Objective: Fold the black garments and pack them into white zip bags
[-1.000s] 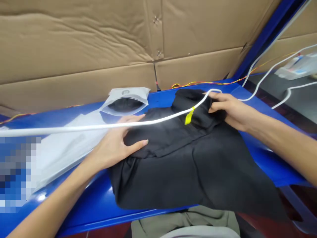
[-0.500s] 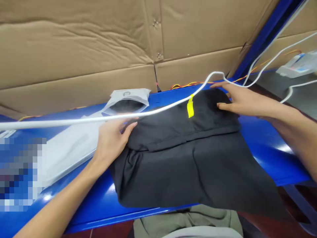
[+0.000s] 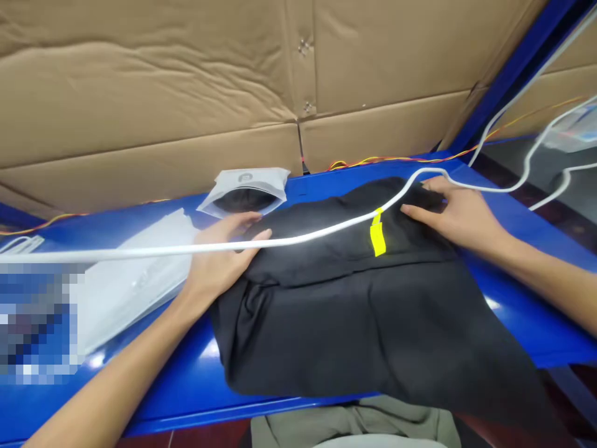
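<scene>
A black garment (image 3: 317, 330) lies across the blue table, its upper part folded over in a band. A yellow tag (image 3: 378, 239) rests on that band. My left hand (image 3: 224, 255) grips the band's left end, thumb on top and fingers partly hidden behind the cloth. At the band's right end, my right hand (image 3: 459, 211) has the cloth between thumb and fingers. A white cable (image 3: 298, 239) crosses in front of the garment and over my left hand.
An open white bag (image 3: 252, 180) with something black inside stands behind the garment. White plastic bags (image 3: 140, 274) lie on the blue table (image 3: 186, 398) at the left. Cardboard (image 3: 163, 81) lines the back. Thin red and yellow wires run along the rear edge.
My right hand has closed on the garment's right end, which is drawn in slightly. The yellow tag sits lower and further right. The white cable hangs lower in view.
</scene>
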A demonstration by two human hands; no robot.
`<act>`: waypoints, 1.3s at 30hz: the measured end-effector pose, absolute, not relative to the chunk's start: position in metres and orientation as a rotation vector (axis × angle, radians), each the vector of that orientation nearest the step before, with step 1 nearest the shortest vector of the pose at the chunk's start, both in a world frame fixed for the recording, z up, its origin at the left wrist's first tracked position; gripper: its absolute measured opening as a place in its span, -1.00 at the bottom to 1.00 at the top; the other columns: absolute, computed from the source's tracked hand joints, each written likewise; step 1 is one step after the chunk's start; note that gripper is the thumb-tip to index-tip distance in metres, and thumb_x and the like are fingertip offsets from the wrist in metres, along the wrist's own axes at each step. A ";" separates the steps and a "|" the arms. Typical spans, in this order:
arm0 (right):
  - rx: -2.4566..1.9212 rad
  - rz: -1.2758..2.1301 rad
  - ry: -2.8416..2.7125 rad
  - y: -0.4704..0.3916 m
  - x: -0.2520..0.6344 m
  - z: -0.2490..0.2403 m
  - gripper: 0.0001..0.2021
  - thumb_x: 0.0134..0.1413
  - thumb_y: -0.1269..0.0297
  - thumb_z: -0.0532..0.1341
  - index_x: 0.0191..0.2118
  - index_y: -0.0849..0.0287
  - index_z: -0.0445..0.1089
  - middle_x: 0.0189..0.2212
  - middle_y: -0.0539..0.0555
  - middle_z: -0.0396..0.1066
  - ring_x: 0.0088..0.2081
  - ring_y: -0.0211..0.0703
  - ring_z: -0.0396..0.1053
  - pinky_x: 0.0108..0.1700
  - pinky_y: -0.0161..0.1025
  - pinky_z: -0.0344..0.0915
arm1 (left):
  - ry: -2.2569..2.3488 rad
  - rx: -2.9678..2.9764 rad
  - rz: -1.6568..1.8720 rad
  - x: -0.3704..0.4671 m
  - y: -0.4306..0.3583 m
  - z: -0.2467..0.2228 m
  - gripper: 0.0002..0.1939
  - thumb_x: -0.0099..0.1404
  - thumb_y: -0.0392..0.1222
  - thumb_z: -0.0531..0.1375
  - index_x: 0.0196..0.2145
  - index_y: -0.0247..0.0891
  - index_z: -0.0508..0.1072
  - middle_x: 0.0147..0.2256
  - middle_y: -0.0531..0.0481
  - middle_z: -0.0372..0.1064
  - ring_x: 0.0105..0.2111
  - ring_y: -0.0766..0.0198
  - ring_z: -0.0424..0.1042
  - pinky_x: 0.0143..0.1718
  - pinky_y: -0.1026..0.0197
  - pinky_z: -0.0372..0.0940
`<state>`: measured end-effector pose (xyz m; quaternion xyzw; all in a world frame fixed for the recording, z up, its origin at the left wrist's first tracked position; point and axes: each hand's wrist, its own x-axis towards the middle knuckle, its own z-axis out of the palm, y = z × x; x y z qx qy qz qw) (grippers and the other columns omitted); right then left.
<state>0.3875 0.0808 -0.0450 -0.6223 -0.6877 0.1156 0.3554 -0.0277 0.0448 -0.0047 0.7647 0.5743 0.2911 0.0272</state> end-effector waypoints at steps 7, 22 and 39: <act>-1.418 0.501 -1.774 0.092 0.397 -0.038 -0.66 -0.01 0.14 0.36 -0.07 0.04 0.51 -0.21 0.04 0.52 -0.16 0.01 0.47 -0.05 -0.02 0.42 | 1.690 2.460 0.957 -0.030 0.048 -0.008 -0.70 0.44 0.10 0.23 -0.17 -0.11 0.66 -0.11 -0.02 0.70 -0.11 0.02 0.67 0.03 0.04 0.54; -1.102 0.681 -1.397 0.085 0.390 -0.025 -0.67 -0.17 0.09 0.57 -0.33 0.03 0.49 -0.36 -0.09 0.44 -0.30 -0.16 0.39 -0.07 -0.15 0.43 | 1.564 2.248 1.210 -0.032 0.040 0.002 -0.69 0.47 0.10 0.20 -0.12 -0.18 0.55 -0.16 -0.03 0.66 -0.17 0.09 0.66 -0.10 0.10 0.55; -0.689 1.018 -2.472 0.063 0.407 0.020 -0.87 0.25 0.18 0.41 -0.15 -0.16 0.74 0.06 0.12 0.64 0.11 0.10 0.60 0.15 0.01 0.52 | 0.973 2.592 0.777 -0.024 0.026 0.028 -0.86 0.28 -0.16 0.38 -0.27 -0.17 0.49 -0.06 -0.15 0.36 -0.06 0.05 0.45 0.01 0.03 0.50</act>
